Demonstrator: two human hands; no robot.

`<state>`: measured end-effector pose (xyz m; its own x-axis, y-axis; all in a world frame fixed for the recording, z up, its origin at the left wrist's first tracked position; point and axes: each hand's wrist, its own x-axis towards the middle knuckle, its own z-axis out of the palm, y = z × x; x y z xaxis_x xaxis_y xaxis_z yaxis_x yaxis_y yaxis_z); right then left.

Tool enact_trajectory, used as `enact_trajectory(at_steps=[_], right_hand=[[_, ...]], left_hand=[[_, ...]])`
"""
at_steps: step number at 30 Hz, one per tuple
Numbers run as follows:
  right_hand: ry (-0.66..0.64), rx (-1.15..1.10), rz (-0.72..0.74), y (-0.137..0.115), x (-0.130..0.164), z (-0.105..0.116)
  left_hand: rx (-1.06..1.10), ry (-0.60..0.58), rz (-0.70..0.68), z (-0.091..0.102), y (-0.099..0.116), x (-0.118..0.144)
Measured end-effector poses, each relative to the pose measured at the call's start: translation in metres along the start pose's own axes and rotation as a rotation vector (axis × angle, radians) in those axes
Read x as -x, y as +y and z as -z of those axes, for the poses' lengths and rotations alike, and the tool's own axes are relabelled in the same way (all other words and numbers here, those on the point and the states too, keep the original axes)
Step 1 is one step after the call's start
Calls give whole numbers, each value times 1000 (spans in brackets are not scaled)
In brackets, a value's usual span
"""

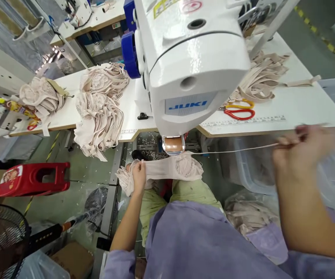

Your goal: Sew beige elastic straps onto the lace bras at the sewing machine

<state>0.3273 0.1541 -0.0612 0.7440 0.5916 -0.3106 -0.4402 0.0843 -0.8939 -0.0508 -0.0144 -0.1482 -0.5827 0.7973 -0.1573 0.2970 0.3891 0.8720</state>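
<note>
Both hands, left hand (139, 176) and right hand (301, 149), grip lace garment (170, 168).

White table (301, 104); scissors (239, 109); lace garments (100, 104)

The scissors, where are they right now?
The scissors lie on the white table, right of the sewing machine, beside the pile of beige straps.

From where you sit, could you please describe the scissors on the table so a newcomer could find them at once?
Start at the big white sewing machine and look just right of its head, on the white table. There lie the scissors, beside a pile of beige straps. Their red and yellow loop handles are the only bright colours among the pale fabric.
</note>
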Motion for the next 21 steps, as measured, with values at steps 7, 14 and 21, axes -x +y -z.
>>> enact_trajectory(at_steps=[7, 14, 21], right_hand=[[-1369, 592, 65, 43, 137, 25], [-1680, 857, 375, 41, 166, 16], [-1868, 914, 662, 46, 168, 33]], left_hand=[[-40, -160, -209, 8, 61, 21], [-163, -550, -509, 27, 121, 49], [-271, -439, -526, 16, 109, 74]])
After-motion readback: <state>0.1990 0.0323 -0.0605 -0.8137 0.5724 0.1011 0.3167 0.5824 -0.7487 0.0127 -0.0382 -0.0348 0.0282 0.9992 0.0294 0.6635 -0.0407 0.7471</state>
